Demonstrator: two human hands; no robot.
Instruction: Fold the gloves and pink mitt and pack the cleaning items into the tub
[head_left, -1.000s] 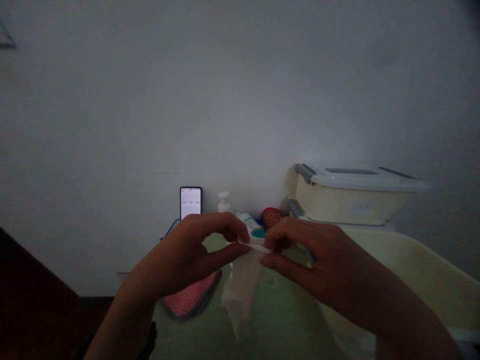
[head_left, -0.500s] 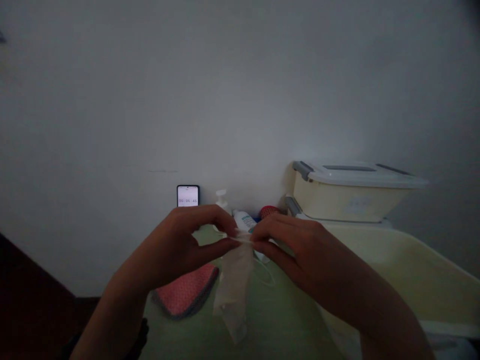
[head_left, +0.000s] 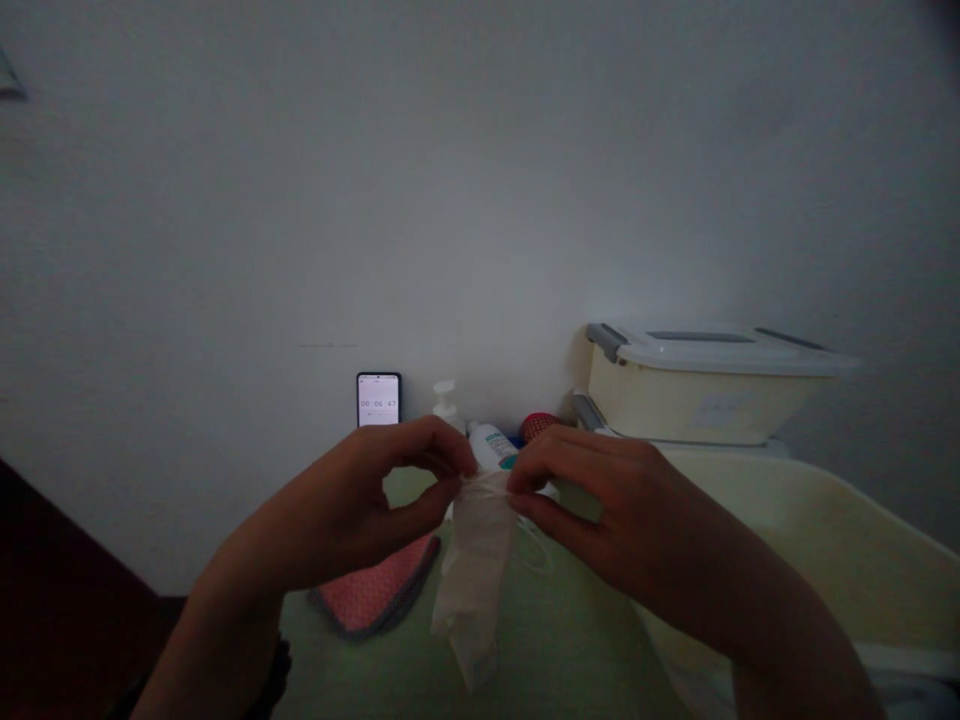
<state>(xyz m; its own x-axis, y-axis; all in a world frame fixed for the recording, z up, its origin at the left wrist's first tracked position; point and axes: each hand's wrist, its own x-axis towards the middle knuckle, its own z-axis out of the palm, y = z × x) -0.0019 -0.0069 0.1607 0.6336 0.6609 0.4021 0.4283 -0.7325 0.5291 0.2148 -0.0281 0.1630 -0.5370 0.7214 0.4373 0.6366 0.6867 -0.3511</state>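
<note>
Left hand (head_left: 367, 505): thumb and fingertips pinch the top edge of the white plastic piece (head_left: 472, 570).
Right hand (head_left: 600, 500): pinches the same edge, opposite.
White plastic piece: hangs limp above the worktop (head_left: 570, 640).
Lidded bin (head_left: 705, 390): 2 o'clock of the hands, lid closed, contents hidden.

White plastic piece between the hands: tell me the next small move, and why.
Probably draw the two pinches slightly apart to part its top edge. The left hand and right hand both grip the top of the white plastic piece close together, and the rest hangs limp and flat above the green table, so it looks unopened.
</note>
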